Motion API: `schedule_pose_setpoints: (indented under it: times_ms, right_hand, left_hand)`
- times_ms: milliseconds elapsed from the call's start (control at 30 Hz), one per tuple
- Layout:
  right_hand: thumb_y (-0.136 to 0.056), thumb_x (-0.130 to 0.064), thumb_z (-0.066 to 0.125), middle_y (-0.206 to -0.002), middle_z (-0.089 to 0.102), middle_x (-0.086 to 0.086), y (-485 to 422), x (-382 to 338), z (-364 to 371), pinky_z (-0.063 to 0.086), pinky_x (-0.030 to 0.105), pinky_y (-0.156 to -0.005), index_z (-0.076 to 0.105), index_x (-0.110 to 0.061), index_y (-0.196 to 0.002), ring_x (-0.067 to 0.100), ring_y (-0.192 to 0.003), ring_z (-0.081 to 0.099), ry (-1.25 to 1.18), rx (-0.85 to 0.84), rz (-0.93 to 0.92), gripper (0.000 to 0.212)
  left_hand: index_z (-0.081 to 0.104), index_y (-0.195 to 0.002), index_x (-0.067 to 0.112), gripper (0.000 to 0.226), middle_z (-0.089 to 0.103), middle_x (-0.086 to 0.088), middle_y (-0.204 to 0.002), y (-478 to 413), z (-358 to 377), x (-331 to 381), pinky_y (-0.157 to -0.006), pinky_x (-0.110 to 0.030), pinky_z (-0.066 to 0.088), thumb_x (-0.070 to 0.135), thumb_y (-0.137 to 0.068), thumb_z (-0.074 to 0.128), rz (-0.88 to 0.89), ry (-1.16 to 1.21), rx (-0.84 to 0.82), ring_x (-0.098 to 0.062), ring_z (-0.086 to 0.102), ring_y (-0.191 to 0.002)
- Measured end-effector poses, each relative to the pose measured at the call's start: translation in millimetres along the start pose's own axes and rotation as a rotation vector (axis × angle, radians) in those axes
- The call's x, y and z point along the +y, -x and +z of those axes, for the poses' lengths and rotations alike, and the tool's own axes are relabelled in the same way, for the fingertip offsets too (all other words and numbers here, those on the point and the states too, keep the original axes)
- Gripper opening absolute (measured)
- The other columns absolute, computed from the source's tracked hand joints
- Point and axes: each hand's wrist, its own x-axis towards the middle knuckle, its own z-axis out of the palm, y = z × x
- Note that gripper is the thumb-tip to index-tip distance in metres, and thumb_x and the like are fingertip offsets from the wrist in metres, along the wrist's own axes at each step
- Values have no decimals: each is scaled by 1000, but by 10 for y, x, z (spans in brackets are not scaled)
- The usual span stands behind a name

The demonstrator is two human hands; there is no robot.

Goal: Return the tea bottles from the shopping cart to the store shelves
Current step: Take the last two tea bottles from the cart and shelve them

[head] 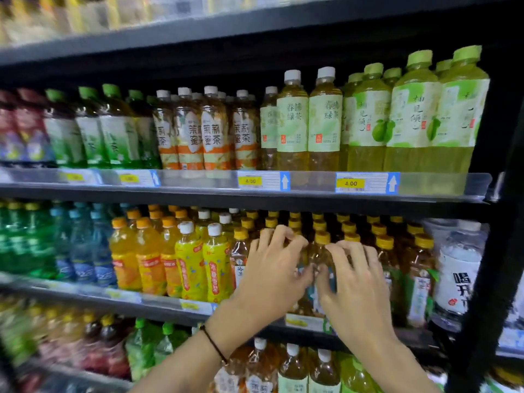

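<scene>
**Tea bottle at the front of the middle shelf, both hands on it**

The tea bottle (321, 252), amber with a yellow cap, stood upright at the near edge of the middle shelf (158, 300), right of centre. It stood in the front row of like yellow-capped bottles (385, 251), which ran back in files to the far side of the shelf.

The left hand (272, 270) lay against the bottle's left side, fingers bent over the shoulder of the next bottle and thumb on the tea bottle's front. The right hand (355, 285) lay against its right side, fingers spread and bent, thumb touching the same front just beside the left thumb. Both hands were blurred; whether either had closed a grip on the bottle could not be told. A dark cord bracelet (212, 343) sat on the left wrist.

On the same shelf, yellow-labelled bottles (192, 265) with white caps and then orange drink bottles (124, 256) stood to the left. A large white-labelled water bottle (459, 268) stood at the far right.

The upper shelf (198, 180) carried tall green-capped bottles (411, 109) at the right. Its rail bore a yellow price tag (350, 183) reading 4.00.
</scene>
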Motion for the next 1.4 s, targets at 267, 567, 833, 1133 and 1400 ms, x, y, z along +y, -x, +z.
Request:
schedule_pose_setpoints:
  times_ms: [267,567,833,1133,1400]
  right_hand:
    - [-88,-15,63,-114,61,13,-416,-1264,181,50,49,-90,67,-4,-116,36,-107,53,-164,166,-155,30]
    - [-93,-26,55,-118,56,2,-1080,-3116,735,41,30,-96,62,-11,-124,21,-113,49,-330,219,-152,36]
    - [-98,-25,60,-132,57,3,-1775,-3896,1075,38,28,-94,51,-15,-140,21,-123,49,-225,72,-97,45]
    - [-95,-37,69,-112,66,17,-2358,-3949,1253,58,45,-75,-16,-40,-158,28,-78,67,-152,-151,40,106]
    - [-87,-40,78,-165,29,10,-2496,-3804,1504,33,53,-116,-14,-36,-159,34,-148,32,-367,-234,164,117]
  left_hand:
    - [58,-131,25,38,50,3,-131,348,-1210,-1085,-102,-41,41,46,-99,59,-169,-131,53,-23,45,-121]
    - [64,-124,13,28,59,-6,-120,582,-2398,-3046,-98,-47,43,27,-99,66,-227,-26,240,-31,53,-115]
    - [53,-125,2,34,51,-8,-115,-50,-2568,-3933,-91,-38,43,9,-95,67,-252,248,352,-29,53,-106]
    - [-6,-164,3,100,32,-30,-152,-636,-2354,-3928,-113,-50,35,13,-96,67,-302,278,208,-48,41,-135]
    - [-20,-162,15,110,53,-30,-135,-744,-2238,-4142,-97,-54,54,25,-99,69,-326,331,82,-41,66,-104]
